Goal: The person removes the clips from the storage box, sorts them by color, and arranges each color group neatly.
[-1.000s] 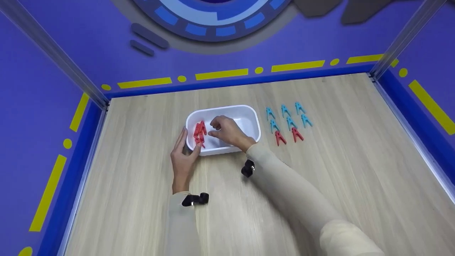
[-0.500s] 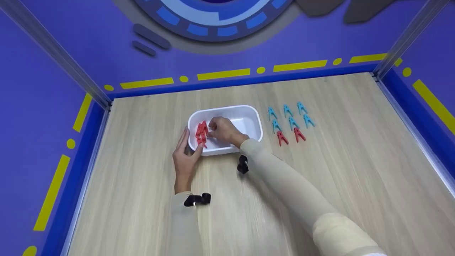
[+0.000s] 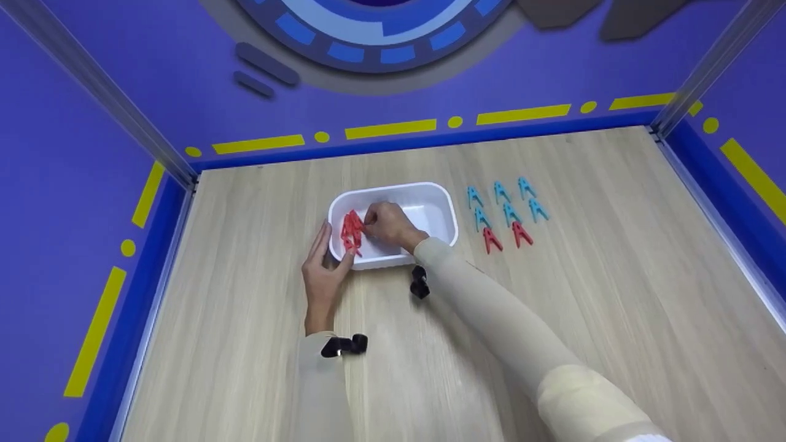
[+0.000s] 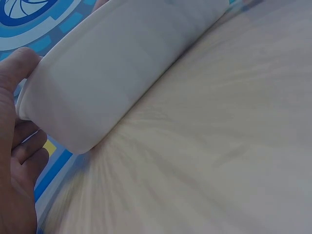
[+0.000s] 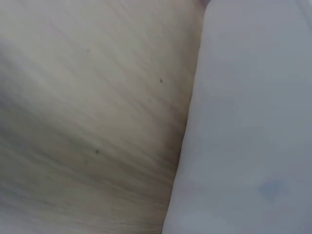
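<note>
A white plastic tub [image 3: 424,212] sits on the wooden table, with several red clothespins [image 3: 351,236] bunched at its left end. My left hand [image 3: 320,279] holds the tub's near left corner, its thumb over the rim and its fingers along the outer wall. In the left wrist view, the thumb [image 4: 22,63] hooks the tub's edge while the other fingers lie below it. Inside the tub, my right hand [image 3: 391,224] pinches one red clothespin at the pile's right side; the fingertips are partly hidden. The right wrist view shows only the tub's outer wall [image 5: 243,122] and the tabletop.
Right of the tub, several teal clothespins [image 3: 509,213] lie in two rows, with two red clothespins [image 3: 521,234] in front of them. Blue printed panels [image 3: 393,110] enclose the table [image 3: 245,245] at the back and both sides.
My right hand's thumb and fingers have come left to the red pile and closed together on a clothespin. The left hand keeps its hold on the tub.
</note>
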### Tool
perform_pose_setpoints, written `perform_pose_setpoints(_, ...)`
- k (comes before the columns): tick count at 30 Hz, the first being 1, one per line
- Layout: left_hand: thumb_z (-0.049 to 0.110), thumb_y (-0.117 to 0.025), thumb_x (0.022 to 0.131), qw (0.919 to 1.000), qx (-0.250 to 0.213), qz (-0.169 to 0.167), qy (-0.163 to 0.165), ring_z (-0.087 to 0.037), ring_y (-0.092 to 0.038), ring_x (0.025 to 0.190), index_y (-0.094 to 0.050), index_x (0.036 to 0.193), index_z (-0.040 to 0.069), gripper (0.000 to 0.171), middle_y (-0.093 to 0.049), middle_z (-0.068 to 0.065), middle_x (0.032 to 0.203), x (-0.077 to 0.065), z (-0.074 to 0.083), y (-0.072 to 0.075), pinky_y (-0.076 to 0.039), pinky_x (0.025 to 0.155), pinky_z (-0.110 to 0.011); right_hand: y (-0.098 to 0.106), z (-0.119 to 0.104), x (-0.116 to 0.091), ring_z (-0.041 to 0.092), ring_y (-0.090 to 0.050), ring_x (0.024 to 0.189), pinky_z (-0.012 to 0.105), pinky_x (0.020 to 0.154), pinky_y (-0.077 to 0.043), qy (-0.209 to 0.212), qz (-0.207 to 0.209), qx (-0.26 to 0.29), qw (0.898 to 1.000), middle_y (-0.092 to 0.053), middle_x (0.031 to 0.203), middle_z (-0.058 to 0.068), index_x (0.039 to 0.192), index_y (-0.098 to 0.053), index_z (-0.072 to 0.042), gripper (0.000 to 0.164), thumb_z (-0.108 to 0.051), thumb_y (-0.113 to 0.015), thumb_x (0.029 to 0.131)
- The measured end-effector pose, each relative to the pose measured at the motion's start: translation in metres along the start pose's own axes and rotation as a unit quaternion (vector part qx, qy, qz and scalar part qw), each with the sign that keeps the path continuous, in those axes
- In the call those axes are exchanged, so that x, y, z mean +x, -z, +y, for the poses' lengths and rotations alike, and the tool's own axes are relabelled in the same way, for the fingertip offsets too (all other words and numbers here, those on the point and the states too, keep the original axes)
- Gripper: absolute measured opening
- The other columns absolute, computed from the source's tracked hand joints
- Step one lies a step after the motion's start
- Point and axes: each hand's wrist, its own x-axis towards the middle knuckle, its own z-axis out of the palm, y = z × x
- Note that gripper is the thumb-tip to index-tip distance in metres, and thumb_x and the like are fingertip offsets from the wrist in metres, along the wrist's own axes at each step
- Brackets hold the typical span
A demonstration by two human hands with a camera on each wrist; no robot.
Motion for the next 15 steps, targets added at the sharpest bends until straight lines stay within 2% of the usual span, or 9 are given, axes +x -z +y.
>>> perform_pose_setpoints(4, -0.009, -0.081, 0.087, 1.0, 0.0, 0.001, -0.002, -0.046, -0.041, 0.148, -0.051, 0.146, -0.017, 0.067, -0.048, -0.033, 0.154, 0.0, -0.001, 0.0, -0.031, 0.124, -0.031, 0.001, 0.0, -0.001, 0.022, -0.067, 0.084, 0.031, 0.078, -0.059, -0.007, 0.006, -0.001, 1.0, -0.076, 0.095, 0.014, 0.097, -0.078, 0.003, 0.008, 0.0, -0.073, 0.092)
perform_pose_setpoints(8, -0.009, -0.082, 0.086, 0.9999, 0.01, 0.001, 0.005, -0.044, -0.039, 0.15, -0.049, 0.148, -0.015, 0.07, -0.047, -0.03, 0.157, 0.0, -0.018, -0.002, -0.03, 0.124, -0.028, 0.001, 0.0, -0.002, 0.021, -0.066, 0.084, 0.03, 0.077, -0.057, -0.029, 0.013, 0.017, 0.999, -0.075, 0.094, 0.012, 0.099, -0.078, 0.002, 0.011, -0.003, -0.069, 0.095)
perform_pose_setpoints(11, -0.008, -0.082, 0.087, 0.9998, 0.017, 0.001, 0.007, -0.043, -0.038, 0.151, -0.048, 0.15, -0.013, 0.072, -0.046, -0.028, 0.158, 0.001, -0.031, -0.004, -0.029, 0.125, -0.029, 0.001, 0.001, -0.002, 0.019, -0.061, 0.08, 0.028, 0.071, -0.053, -0.045, 0.028, 0.039, 0.998, -0.071, 0.088, 0.008, 0.098, -0.076, 0.001, 0.014, -0.01, -0.069, 0.098)
perform_pose_setpoints(15, -0.005, -0.084, 0.087, 0.9999, 0.01, 0.002, 0.005, -0.037, -0.041, 0.151, -0.051, 0.151, -0.008, 0.073, -0.048, -0.023, 0.159, 0.002, -0.038, -0.003, -0.031, 0.124, -0.029, 0.001, 0.001, -0.001, 0.015, -0.055, 0.076, 0.026, 0.066, -0.047, -0.048, 0.04, 0.058, 0.996, -0.065, 0.083, 0.003, 0.094, -0.075, 0.001, 0.024, -0.023, -0.074, 0.1)
